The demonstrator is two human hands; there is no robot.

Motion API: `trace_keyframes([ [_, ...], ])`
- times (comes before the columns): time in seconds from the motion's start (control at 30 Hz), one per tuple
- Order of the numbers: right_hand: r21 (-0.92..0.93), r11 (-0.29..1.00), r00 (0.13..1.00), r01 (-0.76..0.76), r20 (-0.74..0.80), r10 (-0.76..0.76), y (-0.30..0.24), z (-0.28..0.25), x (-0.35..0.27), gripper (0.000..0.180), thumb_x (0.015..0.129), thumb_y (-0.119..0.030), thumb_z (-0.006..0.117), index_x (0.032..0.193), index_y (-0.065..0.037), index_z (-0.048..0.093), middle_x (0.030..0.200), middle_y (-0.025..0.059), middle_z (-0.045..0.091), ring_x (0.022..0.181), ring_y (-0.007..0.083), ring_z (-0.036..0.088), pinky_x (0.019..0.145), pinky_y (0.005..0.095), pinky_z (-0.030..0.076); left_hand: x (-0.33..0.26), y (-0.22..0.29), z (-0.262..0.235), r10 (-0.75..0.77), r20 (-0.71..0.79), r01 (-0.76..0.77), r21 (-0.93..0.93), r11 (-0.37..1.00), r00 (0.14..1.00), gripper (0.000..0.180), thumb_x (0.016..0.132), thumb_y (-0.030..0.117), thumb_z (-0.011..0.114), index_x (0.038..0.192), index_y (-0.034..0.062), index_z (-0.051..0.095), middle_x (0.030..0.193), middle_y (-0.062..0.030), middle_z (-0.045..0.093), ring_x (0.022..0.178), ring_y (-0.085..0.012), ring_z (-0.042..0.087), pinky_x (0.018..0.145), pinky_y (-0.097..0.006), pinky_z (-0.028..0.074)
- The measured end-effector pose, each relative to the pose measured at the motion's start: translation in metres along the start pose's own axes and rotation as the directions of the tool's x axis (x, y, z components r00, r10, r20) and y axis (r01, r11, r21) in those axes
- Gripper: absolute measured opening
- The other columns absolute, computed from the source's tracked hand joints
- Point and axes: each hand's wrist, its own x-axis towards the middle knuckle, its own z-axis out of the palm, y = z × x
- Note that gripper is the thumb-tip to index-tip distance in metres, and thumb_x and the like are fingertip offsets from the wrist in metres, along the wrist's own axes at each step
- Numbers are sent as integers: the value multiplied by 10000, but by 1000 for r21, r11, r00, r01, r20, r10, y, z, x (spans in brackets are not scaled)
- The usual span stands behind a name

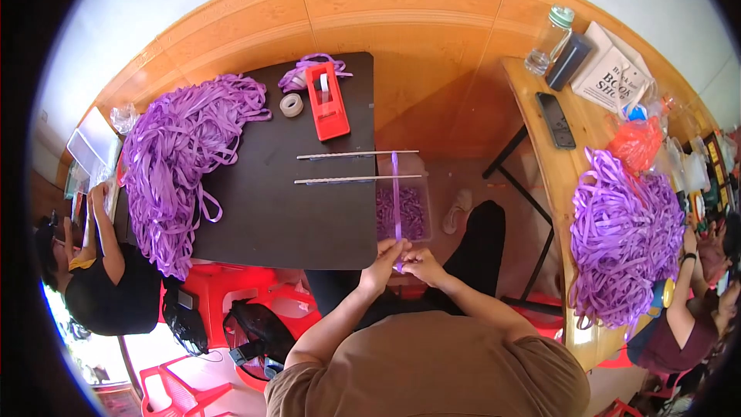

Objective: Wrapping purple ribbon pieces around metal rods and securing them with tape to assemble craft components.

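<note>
Left hand (380, 266): pinches the near end of the purple ribbon strip (397, 208), apparently to hold it straight.
Right hand (426, 266): fingers curled close beside; cannot tell whether it grips.
Ribbon strip: stretches from the hands to two thin sticks (332, 156).
Sticks: overhang the dark worktop (255, 224), likely giving the strip open space.
Bin (425, 205): beneath, probably for easy reach.

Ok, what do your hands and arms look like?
The left hand and right hand are ungloved, with no watch or bracelet visible. Both forearms are uncovered; the brown top has short sleeves.
</note>
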Motion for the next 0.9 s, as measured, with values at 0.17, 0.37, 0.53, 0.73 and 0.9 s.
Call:
trace_keyframes([
  [0.17, 251, 967, 982, -40, 187, -8, -18, -3, -22, 81, 765, -23, 657, 835, 12, 678, 750, 25, 645, 713, 84, 558, 660, 242, 442, -3, -9, -15, 21, -26, -11, 343, 939, 999, 154, 911, 116, 613, 987, -13, 650, 899, -50, 674, 817, -87, 601, 735, -214, 476],
  [0.37, 323, 933, 956, -158, 286, 63, -59, 4, -46, 105, 825, -46, 680, 919, -1, 694, 834, 15, 670, 779, 85, 591, 734, 227, 467, -20, 4, -7, 193, -124, -142, 334, 932, 973, 126, 852, 68, 683, 946, -1, 637, 847, -10, 596, 766, -70, 550, 689, -207, 460],
  [0.53, 263, 953, 932, -148, 359, 45, -56, 3, -50, 125, 837, -62, 680, 948, -6, 695, 836, -1, 666, 780, 71, 587, 731, 209, 466, -34, 19, 4, 155, -33, -150, 112, 982, 987, 108, 878, 39, 633, 978, 1, 654, 917, -26, 606, 804, -81, 570, 718, -212, 470],
  [0.73, 282, 955, 935, -96, 354, -11, -72, 5, -56, 127, 842, -62, 677, 955, -6, 690, 852, -3, 664, 784, 76, 590, 734, 211, 469, -39, 30, 8, 40, -46, -39, 16, 999, 998, 124, 883, 22, 611, 994, -11, 656, 917, -41, 614, 839, -101, 601, 754, -218, 480],
  [0.9, 296, 955, 963, -23, 264, -59, -63, -4, -54, 134, 851, -54, 660, 973, -1, 678, 865, 12, 657, 770, 75, 585, 703, 215, 469, -39, 29, 7, 108, -48, -105, 59, 993, 993, 103, 884, 12, 601, 959, -16, 666, 869, -44, 622, 793, -97, 597, 708, -219, 485],
])
